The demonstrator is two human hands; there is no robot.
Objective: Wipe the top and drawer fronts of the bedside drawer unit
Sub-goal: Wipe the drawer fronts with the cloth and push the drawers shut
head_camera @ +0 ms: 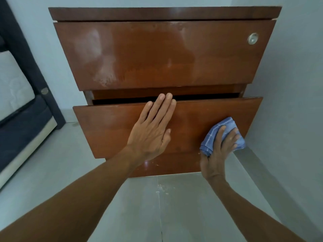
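Observation:
A brown wooden bedside drawer unit (164, 13) stands against the pale wall. Its upper drawer front (157, 55) is closed, with streaky smears on its left half. The lower drawer front (108, 126) sticks out a little, leaving a dark gap above it. My left hand (152, 128) lies flat on the lower front, fingers straight, fingertips at its top edge. My right hand (218, 154) presses a bunched blue checked cloth (225, 125) against the right part of the same front, fingers curled over the cloth.
A round metal lock (252, 38) sits at the upper drawer's right end. A dark bed frame with a white mattress (14, 89) stands to the left. Grey floor tiles (157, 206) lie below the unit, and the wall (288, 102) is close on the right.

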